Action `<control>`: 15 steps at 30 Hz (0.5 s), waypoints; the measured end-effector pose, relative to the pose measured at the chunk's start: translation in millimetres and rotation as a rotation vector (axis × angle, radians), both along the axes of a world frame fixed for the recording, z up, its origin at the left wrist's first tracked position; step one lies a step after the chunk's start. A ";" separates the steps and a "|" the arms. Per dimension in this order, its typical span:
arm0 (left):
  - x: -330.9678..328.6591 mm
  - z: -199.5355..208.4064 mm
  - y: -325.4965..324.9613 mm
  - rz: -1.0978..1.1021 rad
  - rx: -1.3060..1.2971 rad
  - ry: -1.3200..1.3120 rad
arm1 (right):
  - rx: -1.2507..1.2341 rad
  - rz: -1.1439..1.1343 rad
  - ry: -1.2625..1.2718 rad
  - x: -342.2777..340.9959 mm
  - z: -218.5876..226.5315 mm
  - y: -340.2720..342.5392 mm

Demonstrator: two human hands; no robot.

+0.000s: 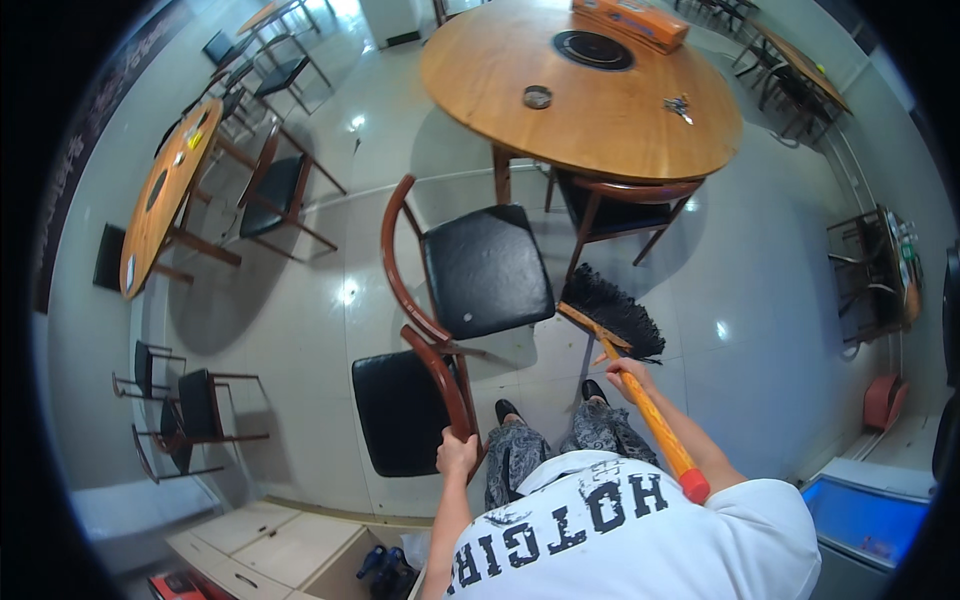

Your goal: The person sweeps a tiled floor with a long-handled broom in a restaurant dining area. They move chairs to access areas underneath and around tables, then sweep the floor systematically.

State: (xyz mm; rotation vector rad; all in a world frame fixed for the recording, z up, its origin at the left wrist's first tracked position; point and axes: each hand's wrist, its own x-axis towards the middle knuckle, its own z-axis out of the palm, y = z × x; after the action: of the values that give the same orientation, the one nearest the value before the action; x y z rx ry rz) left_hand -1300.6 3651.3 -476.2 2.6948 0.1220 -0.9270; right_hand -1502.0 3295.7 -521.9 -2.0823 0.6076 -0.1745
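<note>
My left hand [457,452] is closed on the curved wooden backrest of a chair [398,412] with a black padded seat. My right hand [630,378] grips the orange handle of a mop [614,310], whose black stringy head rests on the floor ahead of my feet. The handle's red end lies near my right shoulder. Just beyond the held chair stands a second black-seated chair [487,270], its curved back close to the first one's. The mop head is near that seat's right corner.
A round wooden table [590,135] stands ahead, bearing an ashtray [537,96], keys [679,108] and an orange box [632,20]. A chair [620,205] is tucked under it. Another table [165,190] with chairs is at left; a low cabinet [265,545] stands lower left.
</note>
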 end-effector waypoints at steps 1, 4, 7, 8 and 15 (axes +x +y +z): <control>0.3 -0.1 4.2 -0.005 0.007 -0.008 | 0.007 -0.007 0.014 3.6 4.0 5.2; -2.4 -2.1 36.1 -0.024 0.043 -0.046 | -0.065 0.018 0.038 12.3 10.0 9.3; -5.6 -5.1 95.9 -0.075 0.074 -0.064 | -0.097 0.088 0.123 16.7 9.3 6.4; -3.6 -6.2 117.8 -0.092 0.108 -0.064 | -0.115 0.073 0.088 15.1 8.0 11.1; 26.2 13.1 248.7 0.208 0.433 0.015 | -0.133 0.004 0.107 20.6 0.2 4.2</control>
State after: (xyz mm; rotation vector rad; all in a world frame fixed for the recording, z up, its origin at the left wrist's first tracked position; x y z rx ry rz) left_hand -1274.4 3900.0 -463.1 2.9810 0.6632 -0.9443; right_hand -1481.4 3299.9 -521.6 -2.2320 0.6716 -0.1042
